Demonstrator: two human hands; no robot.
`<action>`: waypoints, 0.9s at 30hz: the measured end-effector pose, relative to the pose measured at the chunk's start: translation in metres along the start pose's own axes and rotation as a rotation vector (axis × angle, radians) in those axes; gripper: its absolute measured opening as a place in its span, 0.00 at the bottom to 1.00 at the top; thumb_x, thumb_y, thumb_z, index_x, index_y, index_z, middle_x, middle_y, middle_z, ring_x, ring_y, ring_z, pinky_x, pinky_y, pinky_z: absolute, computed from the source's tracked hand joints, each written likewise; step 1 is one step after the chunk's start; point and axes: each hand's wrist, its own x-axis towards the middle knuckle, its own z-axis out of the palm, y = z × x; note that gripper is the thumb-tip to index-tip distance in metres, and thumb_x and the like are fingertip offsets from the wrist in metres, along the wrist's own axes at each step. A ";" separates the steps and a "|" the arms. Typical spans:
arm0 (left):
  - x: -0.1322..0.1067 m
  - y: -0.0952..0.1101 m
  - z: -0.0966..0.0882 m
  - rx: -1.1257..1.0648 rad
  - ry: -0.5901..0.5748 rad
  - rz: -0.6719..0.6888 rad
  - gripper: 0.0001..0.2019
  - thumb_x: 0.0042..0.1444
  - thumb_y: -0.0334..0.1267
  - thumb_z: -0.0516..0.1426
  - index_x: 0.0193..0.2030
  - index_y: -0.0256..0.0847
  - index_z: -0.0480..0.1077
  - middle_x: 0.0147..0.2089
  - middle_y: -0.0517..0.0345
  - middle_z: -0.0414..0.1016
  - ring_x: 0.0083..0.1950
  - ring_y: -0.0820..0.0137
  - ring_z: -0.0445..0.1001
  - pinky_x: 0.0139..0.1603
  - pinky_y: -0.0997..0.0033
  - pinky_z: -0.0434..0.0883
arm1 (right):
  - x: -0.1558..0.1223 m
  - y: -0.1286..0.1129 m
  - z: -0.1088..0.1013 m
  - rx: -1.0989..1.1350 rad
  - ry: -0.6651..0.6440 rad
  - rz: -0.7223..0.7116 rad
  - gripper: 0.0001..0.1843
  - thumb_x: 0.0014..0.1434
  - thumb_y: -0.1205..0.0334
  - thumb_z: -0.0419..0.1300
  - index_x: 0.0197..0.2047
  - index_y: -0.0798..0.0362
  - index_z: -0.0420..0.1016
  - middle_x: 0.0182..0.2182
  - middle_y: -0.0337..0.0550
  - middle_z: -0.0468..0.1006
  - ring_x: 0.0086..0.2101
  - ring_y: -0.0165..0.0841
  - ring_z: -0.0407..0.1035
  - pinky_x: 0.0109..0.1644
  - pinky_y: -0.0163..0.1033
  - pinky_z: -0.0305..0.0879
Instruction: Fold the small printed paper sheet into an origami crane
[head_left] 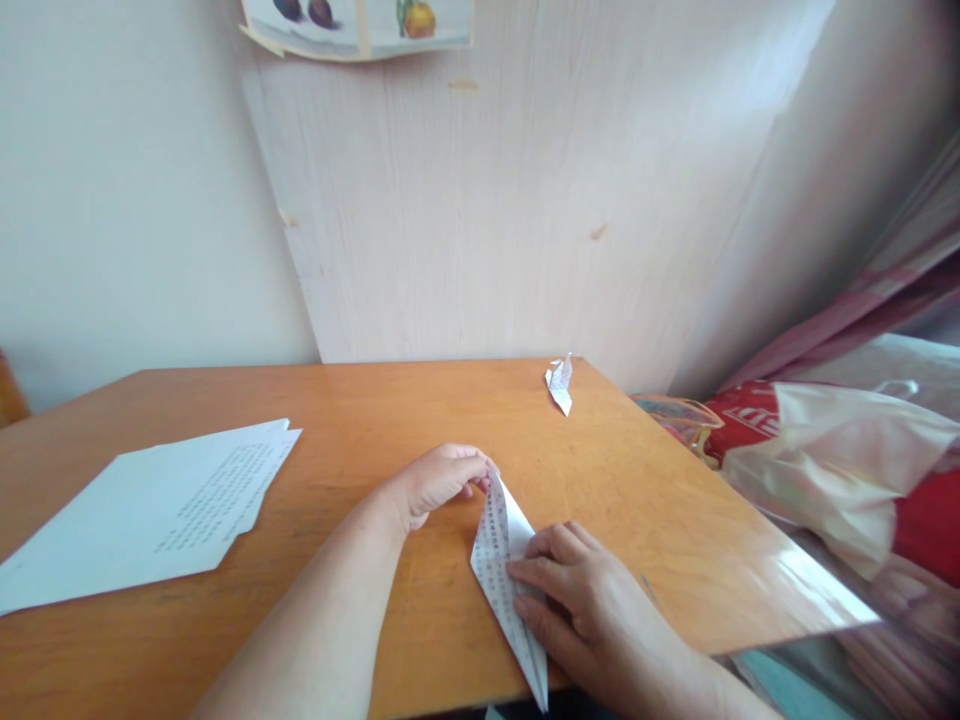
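A folded sheet of printed paper (pixel 496 560), long and kite-shaped with pointed ends, lies near the front edge of the table. My left hand (pixel 448 478) pinches its far tip between thumb and fingers. On the right side of the paper rests my right hand (pixel 577 590), its fingers bent and pressing on the folded layers. Part of the paper's right side is hidden under those fingers. The near tip reaches to the table's front edge.
A stack of printed sheets (pixel 142 510) lies at the left of the wooden table (pixel 420 400). A small folded paper figure (pixel 559 384) stands near the back right corner. Plastic bags (pixel 840 450) are heaped beyond the right edge. A pale wall panel rises behind.
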 end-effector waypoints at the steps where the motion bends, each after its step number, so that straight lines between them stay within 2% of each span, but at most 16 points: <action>1: -0.001 0.001 -0.001 -0.005 -0.015 0.007 0.11 0.49 0.38 0.56 0.34 0.38 0.78 0.36 0.56 0.79 0.38 0.67 0.71 0.40 0.69 0.64 | 0.000 0.000 0.000 0.001 0.000 -0.001 0.08 0.65 0.66 0.58 0.43 0.46 0.78 0.40 0.41 0.74 0.42 0.36 0.66 0.46 0.43 0.63; 5: -0.003 0.001 -0.007 -0.013 -0.075 0.028 0.10 0.48 0.37 0.57 0.35 0.38 0.77 0.37 0.56 0.79 0.40 0.67 0.71 0.43 0.68 0.63 | 0.000 0.000 0.000 0.012 0.003 -0.003 0.09 0.65 0.67 0.57 0.44 0.46 0.78 0.41 0.41 0.74 0.42 0.36 0.66 0.46 0.42 0.63; 11: -0.003 -0.002 -0.007 0.003 -0.091 0.039 0.10 0.49 0.38 0.60 0.37 0.38 0.77 0.38 0.57 0.79 0.42 0.66 0.71 0.48 0.65 0.62 | 0.000 0.000 0.000 0.027 0.004 0.002 0.10 0.65 0.67 0.58 0.46 0.46 0.78 0.40 0.42 0.74 0.42 0.37 0.66 0.46 0.43 0.63; 17: -0.001 -0.005 -0.008 0.004 -0.095 0.050 0.10 0.51 0.38 0.59 0.39 0.38 0.77 0.40 0.56 0.80 0.43 0.66 0.72 0.49 0.65 0.62 | 0.001 0.000 0.000 0.024 0.003 0.002 0.11 0.65 0.67 0.58 0.47 0.46 0.78 0.41 0.42 0.74 0.42 0.37 0.66 0.46 0.43 0.63; 24: -0.006 0.001 -0.010 0.004 -0.123 0.080 0.13 0.54 0.40 0.59 0.44 0.39 0.78 0.43 0.55 0.79 0.44 0.66 0.70 0.48 0.67 0.63 | 0.001 0.001 -0.001 0.015 0.002 0.011 0.07 0.65 0.65 0.58 0.42 0.48 0.78 0.41 0.43 0.74 0.42 0.37 0.66 0.46 0.43 0.63; 27: -0.008 0.003 -0.011 0.005 -0.118 0.095 0.14 0.54 0.41 0.59 0.45 0.40 0.78 0.43 0.56 0.79 0.43 0.67 0.69 0.49 0.66 0.63 | 0.000 0.001 -0.002 0.013 0.004 0.007 0.08 0.66 0.64 0.58 0.45 0.47 0.78 0.41 0.43 0.74 0.42 0.37 0.66 0.46 0.43 0.64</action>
